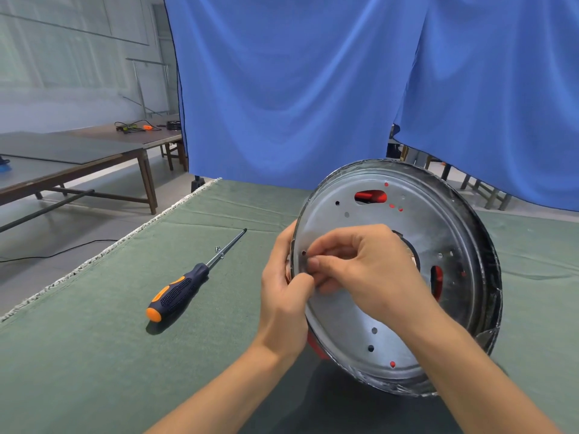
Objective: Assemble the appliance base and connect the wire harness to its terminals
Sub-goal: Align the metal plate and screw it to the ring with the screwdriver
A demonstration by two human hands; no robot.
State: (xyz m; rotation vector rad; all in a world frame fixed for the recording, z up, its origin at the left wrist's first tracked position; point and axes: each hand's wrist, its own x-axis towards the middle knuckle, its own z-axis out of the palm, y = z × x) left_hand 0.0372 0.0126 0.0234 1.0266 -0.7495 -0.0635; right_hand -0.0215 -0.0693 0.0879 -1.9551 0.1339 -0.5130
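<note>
Blue curtains close off the far side of the room, with wooden benches away to the left. My desk wears a green felt cover, which I judge keeps parts from sliding. The appliance base stands tilted on its edge at the right, metal plate toward me so I can reach its holes. My left hand curls round its near-left rim to steady it. My right hand pinches something tiny at a hole; I cannot tell what. The screwdriver lies left, small screws beside its shaft, within reach.
</note>
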